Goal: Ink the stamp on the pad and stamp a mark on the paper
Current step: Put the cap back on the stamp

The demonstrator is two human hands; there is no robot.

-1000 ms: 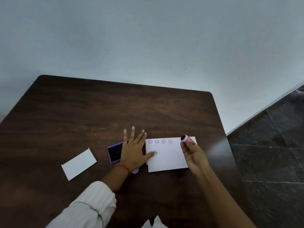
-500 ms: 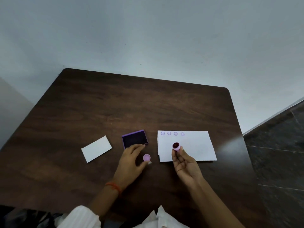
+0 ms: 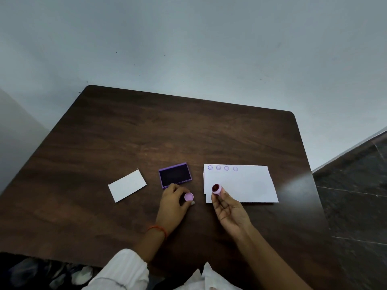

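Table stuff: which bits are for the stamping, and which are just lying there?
For the stamping:
stamp in the right hand
ink pad
paper with four marks

Just lying about:
small white card
pink cap, held by the left hand

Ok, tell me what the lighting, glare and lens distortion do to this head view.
Head view: dim and bluish overall; a pale sheen of glare lies on the dark wooden table just right of the stamped paper; the wide lens bows the table's edges; the four purple stamp marks read as rings, their detail too small; the ink pad looks nearly black.
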